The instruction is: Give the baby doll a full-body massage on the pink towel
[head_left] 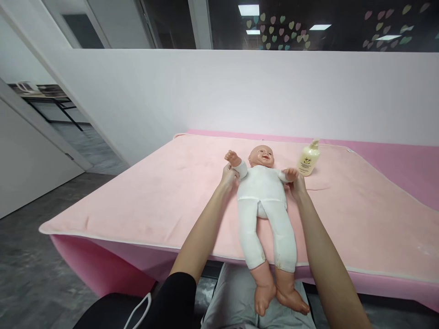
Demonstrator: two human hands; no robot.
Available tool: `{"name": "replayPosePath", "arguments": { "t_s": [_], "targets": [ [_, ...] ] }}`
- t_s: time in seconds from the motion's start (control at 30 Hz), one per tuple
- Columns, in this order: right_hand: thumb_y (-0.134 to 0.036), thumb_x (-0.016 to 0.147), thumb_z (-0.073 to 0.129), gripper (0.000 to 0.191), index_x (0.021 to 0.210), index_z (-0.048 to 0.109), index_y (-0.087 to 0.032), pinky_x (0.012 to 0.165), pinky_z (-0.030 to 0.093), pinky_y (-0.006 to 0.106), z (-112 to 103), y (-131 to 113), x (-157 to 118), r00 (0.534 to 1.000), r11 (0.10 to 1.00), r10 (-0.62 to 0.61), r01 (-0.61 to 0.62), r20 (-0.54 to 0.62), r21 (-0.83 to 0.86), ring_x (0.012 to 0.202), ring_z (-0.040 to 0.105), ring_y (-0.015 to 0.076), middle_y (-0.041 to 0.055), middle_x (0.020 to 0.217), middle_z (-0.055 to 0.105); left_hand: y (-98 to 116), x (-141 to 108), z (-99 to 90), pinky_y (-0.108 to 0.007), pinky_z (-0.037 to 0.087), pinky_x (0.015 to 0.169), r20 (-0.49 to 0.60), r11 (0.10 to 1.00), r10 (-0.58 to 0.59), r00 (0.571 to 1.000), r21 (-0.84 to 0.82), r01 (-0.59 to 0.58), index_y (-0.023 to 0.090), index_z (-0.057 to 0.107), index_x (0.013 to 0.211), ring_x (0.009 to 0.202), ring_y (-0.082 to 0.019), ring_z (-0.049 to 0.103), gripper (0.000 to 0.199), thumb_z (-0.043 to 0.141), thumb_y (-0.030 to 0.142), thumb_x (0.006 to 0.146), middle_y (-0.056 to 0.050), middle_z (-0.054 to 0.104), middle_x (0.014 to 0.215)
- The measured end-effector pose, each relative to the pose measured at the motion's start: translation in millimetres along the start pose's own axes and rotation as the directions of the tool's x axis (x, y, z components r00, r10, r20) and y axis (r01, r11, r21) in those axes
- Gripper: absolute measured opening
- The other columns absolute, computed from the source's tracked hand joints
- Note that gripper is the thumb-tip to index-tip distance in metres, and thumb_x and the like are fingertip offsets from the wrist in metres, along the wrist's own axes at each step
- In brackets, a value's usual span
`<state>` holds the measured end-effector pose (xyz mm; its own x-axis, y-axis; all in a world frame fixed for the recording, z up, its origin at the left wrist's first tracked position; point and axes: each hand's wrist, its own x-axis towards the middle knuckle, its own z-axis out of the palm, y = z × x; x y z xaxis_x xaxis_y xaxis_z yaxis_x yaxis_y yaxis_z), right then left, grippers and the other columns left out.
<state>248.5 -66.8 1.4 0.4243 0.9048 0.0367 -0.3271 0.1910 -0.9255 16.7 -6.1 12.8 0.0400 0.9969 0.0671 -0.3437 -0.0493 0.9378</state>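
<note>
1. Left hand (229,176) is closed around the doll's wrist on the left of the picture, just below its small raised fist; the fingers wrap the white cuff, and the forearm runs up from the lower middle of the view.
2. Between both hands lies the baby doll (265,201), on its back on the pink mat (137,201) that covers the bench. Its long axis runs away from the person: head far, legs near, bare feet hanging past the near edge.
3. Right hand (297,183) grips the doll's other wrist, fingers curled beneath its fist (both hands seem equally close).
4. Just beyond the right hand stands a cream pump bottle (309,158), apart from it.
</note>
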Motion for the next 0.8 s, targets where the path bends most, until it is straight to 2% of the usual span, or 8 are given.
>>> {"name": "replayPosePath", "arguments": {
  "t_s": [0.1, 0.2, 0.27, 0.4, 0.47, 0.53, 0.63, 0.8],
  "targets": [
    [-0.025, 0.056, 0.050, 0.012, 0.062, 0.054, -0.017, 0.039, 0.028, 0.019, 0, 3, 2, 0.999, 0.999, 0.025, -0.024, 0.041, -0.023, 0.046, 0.044, 0.0079, -0.0003, 0.060, 0.057, -3, 0, 1.7, -0.021, 0.029, 0.048, 0.050, 0.999, -0.019, 0.999, 0.037, 0.017, 0.016, 0.050, 0.061, 0.052, -0.010, 0.046, 0.025, 0.046, 0.003, 0.040, 0.004, 0.049, 0.054],
    [-0.028, 0.058, 0.051, 0.012, 0.063, 0.054, -0.017, 0.038, 0.022, 0.020, 0, 5, 5, 0.999, 0.999, -0.036, 0.035, -0.026, -0.033, 0.041, 0.036, 0.0068, -0.0036, 0.051, 0.048, -8, 1, 1.9, -0.021, 0.035, 0.055, 0.084, 0.999, 0.035, 0.996, 0.003, -0.035, 0.016, 0.048, 0.062, 0.060, -0.010, 0.050, 0.024, 0.052, 0.004, 0.042, 0.004, 0.053, 0.062],
    [-0.026, 0.054, 0.054, 0.012, 0.062, 0.051, -0.018, 0.040, 0.025, 0.021, 1, 5, 6, 0.991, 0.993, -0.109, 0.105, -0.080, -0.060, 0.042, 0.034, 0.0068, -0.0057, 0.049, 0.043, -11, 1, 1.3, -0.021, 0.038, 0.059, 0.093, 0.997, 0.079, 0.993, -0.033, -0.076, 0.017, 0.046, 0.065, 0.064, -0.011, 0.052, 0.026, 0.057, 0.006, 0.043, 0.005, 0.054, 0.065],
    [-0.032, 0.057, 0.059, 0.019, 0.068, 0.052, -0.018, 0.049, 0.034, 0.024, 5, 3, 1, 0.967, 0.928, -0.235, 0.194, -0.096, -0.317, 0.049, 0.039, 0.0098, -0.0047, 0.054, 0.047, -15, 0, 0.2, -0.023, 0.043, 0.066, 0.097, 0.992, 0.123, 0.988, -0.019, -0.121, 0.020, 0.049, 0.082, 0.073, -0.013, 0.057, 0.036, 0.066, 0.013, 0.050, 0.003, 0.060, 0.079],
    [-0.036, 0.065, 0.054, 0.022, 0.077, 0.056, -0.017, 0.056, 0.036, 0.025, 6, 3, -3, 0.948, 0.804, -0.318, 0.259, -0.018, -0.535, 0.058, 0.045, 0.0130, -0.0015, 0.062, 0.053, -16, -1, -0.9, -0.025, 0.044, 0.066, 0.118, 0.991, 0.113, 0.987, 0.061, -0.120, 0.021, 0.051, 0.097, 0.073, -0.013, 0.057, 0.043, 0.066, 0.020, 0.057, 0.000, 0.062, 0.085],
    [-0.037, 0.073, 0.046, 0.027, 0.087, 0.059, -0.017, 0.063, 0.038, 0.027, 6, 3, -7, 0.929, 0.615, -0.355, 0.318, 0.107, -0.721, 0.069, 0.050, 0.0167, 0.0027, 0.075, 0.059, -19, -1, -2.6, -0.025, 0.044, 0.063, 0.132, 0.979, 0.090, 0.987, 0.172, -0.112, 0.022, 0.050, 0.111, 0.069, -0.013, 0.057, 0.049, 0.064, 0.026, 0.064, -0.002, 0.062, 0.086],
    [-0.034, 0.079, 0.039, 0.034, 0.101, 0.058, -0.018, 0.068, 0.038, 0.029, 6, 2, -10, 0.928, 0.373, -0.293, 0.331, 0.229, -0.867, 0.083, 0.053, 0.0214, 0.0081, 0.092, 0.061, -23, 1, -5.2, -0.029, 0.046, 0.069, 0.105, 0.939, 0.093, 0.990, 0.322, -0.123, 0.019, 0.046, 0.123, 0.075, -0.016, 0.059, 0.054, 0.058, 0.029, 0.072, -0.006, 0.064, 0.092],
    [-0.034, 0.083, 0.031, 0.037, 0.103, 0.055, -0.015, 0.065, 0.037, 0.030, 6, -3, -10, 0.982, 0.208, -0.125, 0.168, 0.145, -0.964, 0.084, 0.056, 0.0247, 0.0137, 0.098, 0.061, -26, 3, -4.5, -0.036, 0.038, 0.095, 0.080, 0.836, 0.182, 0.980, 0.511, -0.197, 0.015, 0.047, 0.127, 0.112, -0.024, 0.051, 0.052, 0.053, 0.030, 0.077, -0.012, 0.054, 0.126]
  ]
}}
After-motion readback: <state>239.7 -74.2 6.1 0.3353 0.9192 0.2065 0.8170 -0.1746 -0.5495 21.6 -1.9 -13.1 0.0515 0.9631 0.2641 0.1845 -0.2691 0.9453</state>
